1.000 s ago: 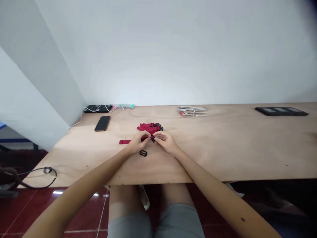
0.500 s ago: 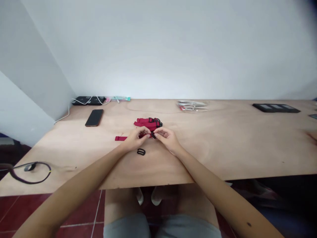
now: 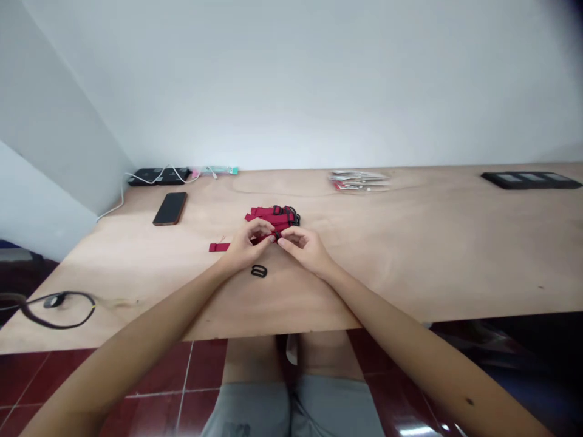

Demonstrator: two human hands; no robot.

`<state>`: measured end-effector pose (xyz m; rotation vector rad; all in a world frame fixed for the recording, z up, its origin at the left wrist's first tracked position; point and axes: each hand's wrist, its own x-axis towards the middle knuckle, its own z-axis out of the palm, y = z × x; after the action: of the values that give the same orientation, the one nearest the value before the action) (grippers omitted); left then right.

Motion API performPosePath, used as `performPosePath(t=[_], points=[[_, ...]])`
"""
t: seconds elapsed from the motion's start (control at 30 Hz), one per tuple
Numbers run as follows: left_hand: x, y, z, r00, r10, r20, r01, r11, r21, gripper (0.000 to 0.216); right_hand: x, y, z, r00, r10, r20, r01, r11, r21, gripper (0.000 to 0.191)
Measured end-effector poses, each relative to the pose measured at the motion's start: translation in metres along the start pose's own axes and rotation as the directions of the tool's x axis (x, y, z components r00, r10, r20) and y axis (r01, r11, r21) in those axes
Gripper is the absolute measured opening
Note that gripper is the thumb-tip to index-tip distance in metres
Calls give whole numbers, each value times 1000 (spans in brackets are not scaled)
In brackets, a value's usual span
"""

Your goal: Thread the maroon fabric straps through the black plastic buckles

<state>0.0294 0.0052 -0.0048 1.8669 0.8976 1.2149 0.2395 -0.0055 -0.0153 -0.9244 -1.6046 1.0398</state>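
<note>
Although the head view has tipped since the earlier frame, lifting the wooden surface (image 3: 432, 249) higher in the picture, the hands are still close together at the near edge of the bundle of red straps (image 3: 273, 217). The left hand (image 3: 248, 246) is curled, its grip pressed onto the red webbing, and its fingertips (image 3: 268, 238) almost meet those of the right hand (image 3: 305, 249). The right hand's grip is a tight pinch on a small black buckle (image 3: 276, 235), which is partly hidden. The bundle lies near the middle of the surface, with black buckles at its far end. A loose red strap (image 3: 218, 247) lies just beyond the left hand, and a black slider (image 3: 259, 271) sits just below it. Farther off are a phone (image 3: 170, 208), a black charger (image 3: 157, 176) with a white cable (image 3: 136, 180), clear packets (image 3: 359, 180), a black tray (image 3: 531, 179) and a looped black cord (image 3: 59, 306).
</note>
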Motion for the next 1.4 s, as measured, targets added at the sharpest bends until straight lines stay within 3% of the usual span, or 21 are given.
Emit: performPosePath(t=[0.27, 0.47, 0.7, 0.93, 1.07, 1.17, 1.23, 1.4], points=[[-4, -5, -3, 984, 168, 54, -174, 977, 126, 30, -1, 0, 1, 996, 63, 58, -64, 998, 17, 43], [-3, -5, -8, 994, 99, 45, -107, 967, 230, 33, 2, -6, 0, 995, 98, 4, -97, 975, 202, 40], [-1, -10, -21, 998, 10, 57, -23, 970, 241, 35, 7, -12, -7, 960, 278, 26, -229, 730, 644, 21], [1, -14, -23, 999, -11, 39, 0, 963, 270, 37, 8, -17, -17, 952, 305, 40, -205, 530, 823, 17], [2, -13, -24, 998, -51, 32, 44, 982, 183, 39, 10, -14, -19, 938, 332, 98, -242, 425, 872, 16], [2, -12, -23, 994, -100, 33, 98, 994, 50, 43, 8, -14, -14, 941, 313, 132, -276, 478, 834, 10], [2, -10, -22, 992, -126, 30, 126, 992, -16, 45, 6, -15, -10, 946, 289, 147, -289, 545, 787, 24], [2, -3, -18, 988, -144, 62, 146, 989, -36, 43, 3, -17, -3, 960, 240, 142, -269, 657, 704, 16]])
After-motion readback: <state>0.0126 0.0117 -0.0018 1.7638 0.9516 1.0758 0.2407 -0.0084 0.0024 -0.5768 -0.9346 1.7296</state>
